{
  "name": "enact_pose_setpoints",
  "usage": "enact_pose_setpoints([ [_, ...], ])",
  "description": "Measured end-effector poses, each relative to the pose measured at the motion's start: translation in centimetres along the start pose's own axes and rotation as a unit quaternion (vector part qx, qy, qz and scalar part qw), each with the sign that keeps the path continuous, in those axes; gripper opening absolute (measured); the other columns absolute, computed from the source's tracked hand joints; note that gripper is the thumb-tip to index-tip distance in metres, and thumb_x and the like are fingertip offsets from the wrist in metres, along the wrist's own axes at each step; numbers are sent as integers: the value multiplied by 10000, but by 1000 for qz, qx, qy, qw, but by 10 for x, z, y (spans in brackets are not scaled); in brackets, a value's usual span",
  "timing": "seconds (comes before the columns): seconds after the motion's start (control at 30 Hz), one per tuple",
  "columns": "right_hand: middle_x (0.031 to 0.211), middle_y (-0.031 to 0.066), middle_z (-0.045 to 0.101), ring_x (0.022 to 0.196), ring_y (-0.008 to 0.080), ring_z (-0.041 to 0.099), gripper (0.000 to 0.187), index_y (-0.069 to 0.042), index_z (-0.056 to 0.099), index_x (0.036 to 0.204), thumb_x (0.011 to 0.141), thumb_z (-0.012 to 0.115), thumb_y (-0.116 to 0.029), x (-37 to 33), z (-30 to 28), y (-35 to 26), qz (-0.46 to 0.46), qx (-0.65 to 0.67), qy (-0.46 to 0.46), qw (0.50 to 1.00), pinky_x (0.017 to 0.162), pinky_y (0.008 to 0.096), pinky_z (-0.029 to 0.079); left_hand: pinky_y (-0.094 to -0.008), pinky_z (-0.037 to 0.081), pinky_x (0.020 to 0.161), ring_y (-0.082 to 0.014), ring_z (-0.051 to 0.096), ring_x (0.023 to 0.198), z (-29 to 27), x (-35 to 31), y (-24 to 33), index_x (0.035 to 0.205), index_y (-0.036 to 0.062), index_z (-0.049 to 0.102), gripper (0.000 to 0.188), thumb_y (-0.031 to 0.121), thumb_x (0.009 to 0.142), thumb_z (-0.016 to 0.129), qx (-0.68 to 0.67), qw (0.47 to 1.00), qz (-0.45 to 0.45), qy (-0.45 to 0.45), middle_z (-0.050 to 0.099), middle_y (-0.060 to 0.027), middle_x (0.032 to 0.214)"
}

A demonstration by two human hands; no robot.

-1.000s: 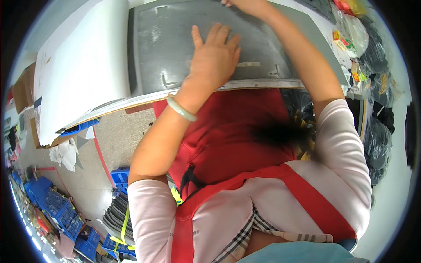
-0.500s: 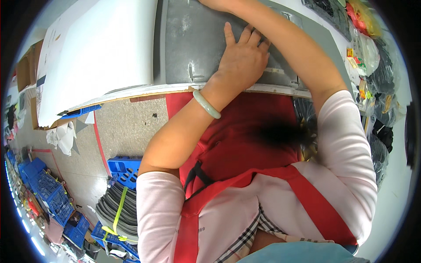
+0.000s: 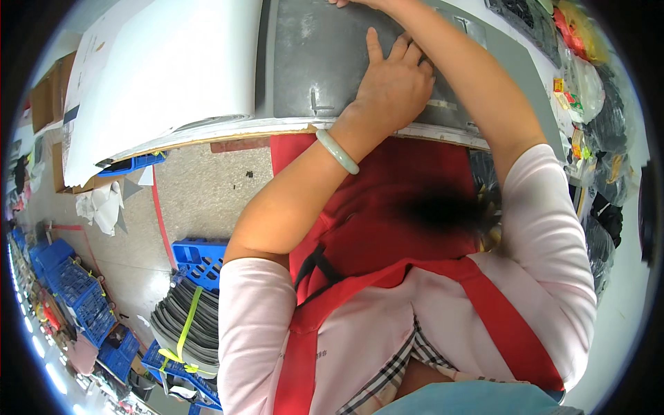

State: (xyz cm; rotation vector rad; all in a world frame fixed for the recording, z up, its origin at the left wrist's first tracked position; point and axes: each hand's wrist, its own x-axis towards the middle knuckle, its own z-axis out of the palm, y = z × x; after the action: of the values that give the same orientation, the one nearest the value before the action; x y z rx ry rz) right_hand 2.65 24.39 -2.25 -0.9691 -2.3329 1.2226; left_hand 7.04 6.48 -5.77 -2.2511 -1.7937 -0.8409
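One broad bench [image 3: 283, 125] spans the area under both hands. Big white sheet [image 3: 166, 62] lies on it, well left of L hand [image 3: 398, 81], curled side facing that hand. Dk grey sheet [image 3: 304, 62] sits flat directly under L hand, showing on both sides of it. Red apron [image 3: 377, 197] is just nearer the body than L hand. R forearm [image 3: 463, 62] is in the way: crosses above dk grey sheet, close past L fingertips, hiding part of it. Blue crates [image 3: 83, 297] stand low, far left of L hand; strapped bundle of dk sheets [image 3: 187, 321] is nearer, same side. Plastic bags [image 3: 609, 104] pile up well right of both hands.

L hand: palm down, fingers fanned. R hand [image 3: 360, 3]: beyond L hand & slightly left, cut off at top of view; can't tell if it's pinching anything. Pale bangle [image 3: 337, 152] rings L wrist.

Edges: bench front runs just under heel of L hand; white sheet's near corner overhangs it, far left. Open room: bare grey btwn L hand & white sheet, plus lighter grey strip [image 3: 532, 76] right of R forearm. White corner mark [image 3: 319, 104] sits just left of L wrist.
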Motion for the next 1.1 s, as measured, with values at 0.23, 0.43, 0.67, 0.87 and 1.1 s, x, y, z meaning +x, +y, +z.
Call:
enact_pose_setpoints([
  [0.23, 688, 82, 677, 526, 136, 621, 167, 9, 640, 850, 934, 639, -135, -94, -1, -34, 43, 95, -97, 990, 475, 266, 514, -671, 348, 1102, -321, 528, 1327, 16, -7, -2, 1286, 113, 651, 366, 288, 966, 627, 20, 1000, -3, -3, 605, -124, 1345],
  [0.43, 659, 90, 673, 551, 171, 622, 123, -1, 622, 830, 855, 629, -121, -149, 17, -72, 60, 5, -202, 978, 501, 326, 468, -537, 447, 1036, -360, 561, 1280, 19, -10, -3, 1224, 110, 677, 335, 272, 945, 589, 33, 986, 53, 155, 633, -154, 1278],
  [0.67, 713, 163, 695, 619, 335, 640, 146, -36, 645, 790, 792, 645, -182, -152, 35, -75, -31, -68, -156, 985, 612, 472, 502, -724, 261, 1142, -327, 445, 1432, 5, -12, 9, 1351, 157, 633, 430, 383, 1015, 492, 352, 933, 32, -65, 557, -131, 1442],
  [0.87, 787, 180, 705, 692, 387, 643, 162, -49, 677, 814, 804, 654, -209, -178, 19, -70, -82, -92, -129, 984, 677, 503, 503, -531, 466, 1012, -345, 607, 1193, 22, -8, -11, 1218, 111, 676, 325, 242, 936, 583, -58, 984, 38, 163, 659, -124, 1203],
  [1.1, 873, 201, 717, 778, 448, 646, 186, -64, 713, 843, 818, 664, -241, -197, 29, -73, -192, -254, -8, 948, 752, 539, 504, -700, 273, 1142, -325, 423, 1441, 0, -8, -4, 1320, 98, 607, 508, 442, 956, 527, 9, 999, 41, -28, 521, -177, 1456],
])
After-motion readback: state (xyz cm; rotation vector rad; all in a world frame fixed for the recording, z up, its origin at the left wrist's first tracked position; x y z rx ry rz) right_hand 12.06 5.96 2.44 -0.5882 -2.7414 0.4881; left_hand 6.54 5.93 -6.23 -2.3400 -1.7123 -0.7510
